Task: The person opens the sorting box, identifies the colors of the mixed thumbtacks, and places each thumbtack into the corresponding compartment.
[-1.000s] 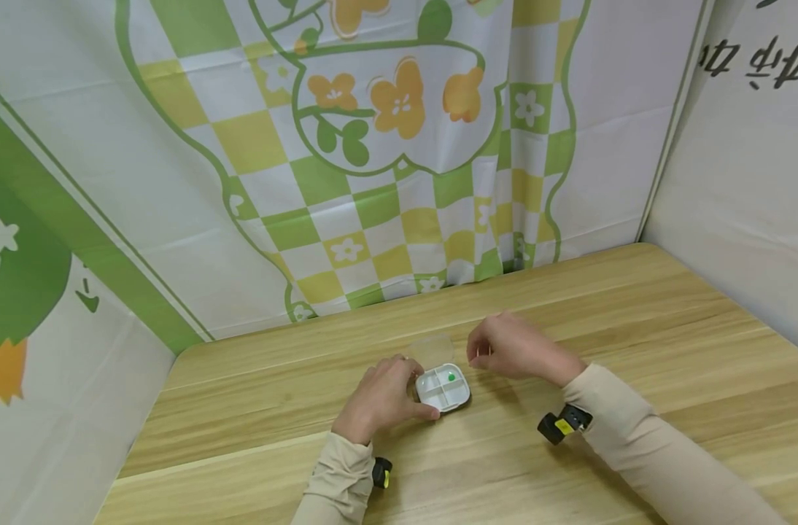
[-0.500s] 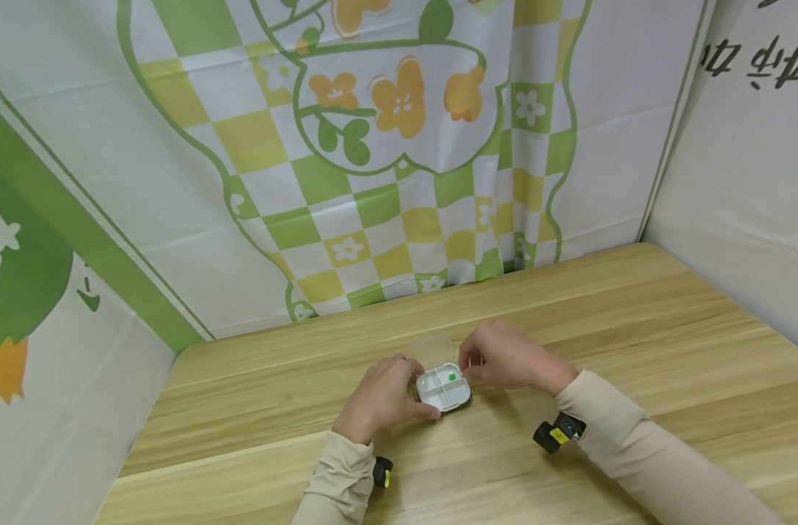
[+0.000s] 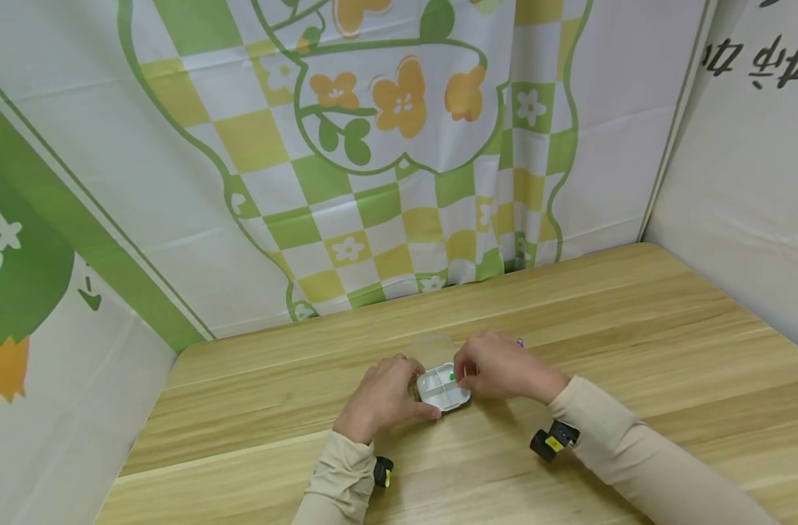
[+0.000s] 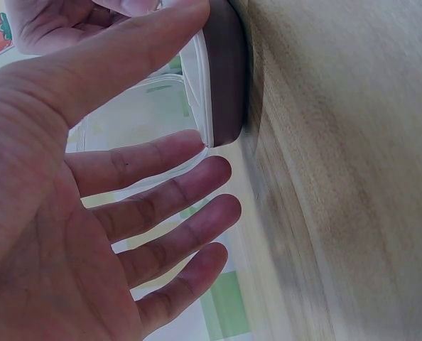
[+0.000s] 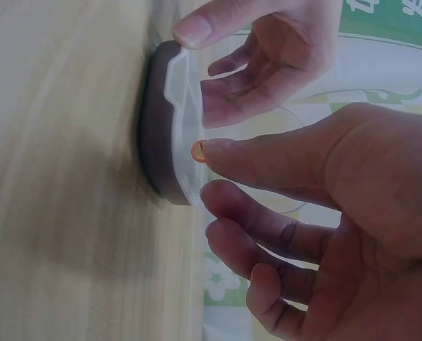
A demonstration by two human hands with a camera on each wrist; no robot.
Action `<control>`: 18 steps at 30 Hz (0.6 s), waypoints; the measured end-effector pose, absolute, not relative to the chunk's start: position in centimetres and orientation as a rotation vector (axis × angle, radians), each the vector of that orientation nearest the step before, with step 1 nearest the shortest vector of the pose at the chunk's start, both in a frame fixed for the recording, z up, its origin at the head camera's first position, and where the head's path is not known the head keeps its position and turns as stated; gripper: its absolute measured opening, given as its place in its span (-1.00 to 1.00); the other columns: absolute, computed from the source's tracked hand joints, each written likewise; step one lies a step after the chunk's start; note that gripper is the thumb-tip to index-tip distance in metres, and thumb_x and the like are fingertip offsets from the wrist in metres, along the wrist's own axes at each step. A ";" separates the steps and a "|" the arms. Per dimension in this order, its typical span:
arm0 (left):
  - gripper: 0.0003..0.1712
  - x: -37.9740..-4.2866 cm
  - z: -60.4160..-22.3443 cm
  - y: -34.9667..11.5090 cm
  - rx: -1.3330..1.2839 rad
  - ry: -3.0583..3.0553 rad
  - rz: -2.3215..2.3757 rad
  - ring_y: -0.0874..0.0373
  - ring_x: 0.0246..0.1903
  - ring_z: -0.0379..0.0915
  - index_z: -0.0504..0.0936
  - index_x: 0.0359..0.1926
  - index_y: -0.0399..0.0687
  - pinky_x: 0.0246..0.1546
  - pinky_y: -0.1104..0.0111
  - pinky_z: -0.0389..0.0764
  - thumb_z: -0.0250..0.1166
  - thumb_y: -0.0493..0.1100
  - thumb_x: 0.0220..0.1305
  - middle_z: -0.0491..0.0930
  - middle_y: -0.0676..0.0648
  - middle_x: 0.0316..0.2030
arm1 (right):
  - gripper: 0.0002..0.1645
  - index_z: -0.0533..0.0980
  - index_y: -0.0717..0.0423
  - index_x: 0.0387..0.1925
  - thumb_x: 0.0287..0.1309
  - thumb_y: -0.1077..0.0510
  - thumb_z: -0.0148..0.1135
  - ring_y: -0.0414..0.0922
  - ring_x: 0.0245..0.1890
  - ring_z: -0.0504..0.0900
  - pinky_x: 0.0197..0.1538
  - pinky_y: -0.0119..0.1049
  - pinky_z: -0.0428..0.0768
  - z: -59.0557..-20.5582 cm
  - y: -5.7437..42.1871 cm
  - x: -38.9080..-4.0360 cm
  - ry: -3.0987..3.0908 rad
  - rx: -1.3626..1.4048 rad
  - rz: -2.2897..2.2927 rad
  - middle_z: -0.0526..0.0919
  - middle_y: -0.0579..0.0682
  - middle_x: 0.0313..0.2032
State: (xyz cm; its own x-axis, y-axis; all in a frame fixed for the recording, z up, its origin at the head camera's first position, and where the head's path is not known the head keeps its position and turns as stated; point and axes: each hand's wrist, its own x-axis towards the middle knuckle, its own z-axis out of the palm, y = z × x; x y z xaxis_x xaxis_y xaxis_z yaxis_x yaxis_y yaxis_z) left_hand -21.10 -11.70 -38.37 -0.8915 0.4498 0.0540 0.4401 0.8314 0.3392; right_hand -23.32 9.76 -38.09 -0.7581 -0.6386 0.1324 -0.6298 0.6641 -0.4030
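A small white pill box (image 3: 443, 396) with four compartments lies on the table, its clear lid (image 3: 432, 348) swung back. My left hand (image 3: 384, 397) grips the box's left side, thumb at the front edge and index finger at the back; its other fingers spread free in the left wrist view. A green round piece (image 3: 452, 377) sits in the back right compartment. Over the box's right side is my right hand (image 3: 500, 364). At its thumb tip, the right wrist view shows a small orange-rimmed round piece (image 5: 199, 150); the index fingertip's contact with it is unclear.
A tiny bluish-purple thing (image 3: 520, 343) shows behind my right hand. The wooden table (image 3: 274, 408) meets a checkered, flowered curtain (image 3: 399, 219) at the back. White walls stand at both sides.
My right hand has moved left and toward the box, with its fingertips now over the right compartments. The tiny bluish-purple thing has come into sight behind it. My left hand stays put.
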 end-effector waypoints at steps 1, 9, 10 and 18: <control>-0.28 -21.1 -38.4 -11.7 0.723 2.979 0.543 0.21 -0.37 0.34 0.58 -0.13 -0.15 -0.31 0.31 0.34 0.48 0.19 -0.31 0.51 0.03 -0.31 | -0.92 0.56 -0.15 -0.54 -0.06 0.12 0.31 -0.26 -0.54 0.41 -0.45 -0.33 0.38 -38.2 9.7 -23.3 2.845 -1.079 -0.678 0.43 -0.30 -0.59; -0.27 -21.1 -38.4 -11.6 0.722 2.978 0.535 0.21 -0.39 0.32 0.58 -0.12 -0.15 -0.33 0.31 0.32 0.48 0.20 -0.31 0.49 0.03 -0.33 | -0.92 0.57 -0.15 -0.54 -0.07 0.13 0.31 -0.25 -0.56 0.40 -0.45 -0.30 0.37 -38.5 9.5 -23.1 2.842 -1.028 -0.645 0.43 -0.30 -0.61; -0.27 -21.1 -38.4 -11.6 0.722 2.978 0.534 0.21 -0.39 0.32 0.58 -0.12 -0.15 -0.33 0.31 0.32 0.48 0.20 -0.31 0.49 0.03 -0.33 | -0.92 0.56 -0.15 -0.54 -0.07 0.13 0.31 -0.24 -0.56 0.40 -0.46 -0.30 0.37 -38.5 9.5 -23.1 2.841 -1.023 -0.645 0.43 -0.29 -0.61; -0.27 -21.1 -38.3 -11.6 0.718 2.976 0.526 0.20 -0.38 0.31 0.57 -0.12 -0.15 -0.31 0.30 0.32 0.48 0.20 -0.30 0.49 0.03 -0.32 | -0.91 0.55 -0.14 -0.55 -0.07 0.14 0.30 -0.24 -0.57 0.40 -0.49 -0.31 0.36 -38.5 9.4 -23.0 2.833 -1.023 -0.664 0.43 -0.28 -0.61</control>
